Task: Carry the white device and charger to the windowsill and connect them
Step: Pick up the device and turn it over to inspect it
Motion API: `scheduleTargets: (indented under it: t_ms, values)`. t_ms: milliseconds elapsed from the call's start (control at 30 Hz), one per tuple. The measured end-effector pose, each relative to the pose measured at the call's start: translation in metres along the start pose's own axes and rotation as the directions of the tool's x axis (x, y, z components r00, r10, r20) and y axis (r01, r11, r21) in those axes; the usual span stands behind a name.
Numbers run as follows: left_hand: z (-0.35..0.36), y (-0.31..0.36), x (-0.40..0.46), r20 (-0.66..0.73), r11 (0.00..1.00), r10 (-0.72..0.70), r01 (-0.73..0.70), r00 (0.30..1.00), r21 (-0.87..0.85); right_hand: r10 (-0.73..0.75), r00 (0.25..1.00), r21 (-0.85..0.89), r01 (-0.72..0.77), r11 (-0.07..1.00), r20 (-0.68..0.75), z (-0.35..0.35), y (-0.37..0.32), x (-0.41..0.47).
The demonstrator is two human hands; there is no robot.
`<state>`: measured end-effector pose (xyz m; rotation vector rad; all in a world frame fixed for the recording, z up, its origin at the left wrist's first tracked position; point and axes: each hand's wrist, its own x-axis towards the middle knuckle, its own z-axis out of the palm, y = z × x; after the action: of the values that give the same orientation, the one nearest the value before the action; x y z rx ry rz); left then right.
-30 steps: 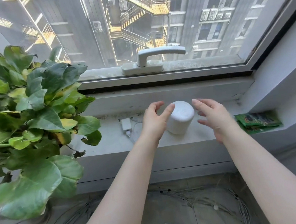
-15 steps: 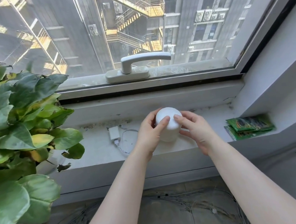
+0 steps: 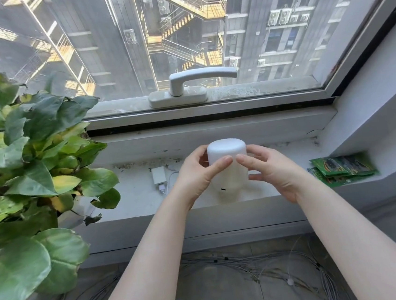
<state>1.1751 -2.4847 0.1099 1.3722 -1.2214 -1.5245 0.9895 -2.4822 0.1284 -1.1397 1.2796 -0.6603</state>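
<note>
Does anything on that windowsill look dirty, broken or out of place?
Yes: dark grime speckles the back edge of the windowsill, and green packets lie loosely stacked and askew in the right corner. The white device looks undamaged.

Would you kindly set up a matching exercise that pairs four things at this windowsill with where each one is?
Things:
1. device
2. charger
3. green packets
4. plant

Places:
A. stacked at the right end of the sill
B. at the far left, leaves hanging over the sill's end
C. held between the left hand and the right hand
D. lying flat on the sill, just left of the left hand

Pairs: 1-C, 2-D, 3-A, 4-B
</note>
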Motion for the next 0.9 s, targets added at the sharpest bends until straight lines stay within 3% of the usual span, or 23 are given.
scheduleTargets:
  t_ms: [400,700,767,833,900]
  values:
    - [0.005,0.015,-0.001,-0.015,0.971,-0.240,0.240,0.971,0.003,0.109,0.991,0.146,-0.119,0.982,0.078,0.006,-0.007,-0.008]
    - [0.017,0.019,-0.013,0.067,0.892,-0.345,0.349,0.936,-0.288,0.156,0.987,0.144,-0.149,0.978,-0.037,0.003,-0.014,-0.011]
    - [0.019,0.016,-0.015,0.017,0.928,-0.299,0.295,0.954,-0.226,0.171,0.983,0.070,-0.167,0.984,-0.067,0.002,-0.016,-0.011]
    - [0.016,0.014,-0.016,-0.066,0.984,-0.176,0.174,0.982,-0.041,0.182,0.979,-0.032,-0.185,0.982,-0.096,0.001,-0.017,-0.011]
    - [0.013,0.017,-0.016,-0.049,0.992,-0.081,0.085,0.996,0.092,0.169,0.977,-0.113,-0.184,0.976,-0.128,0.001,-0.021,-0.011]
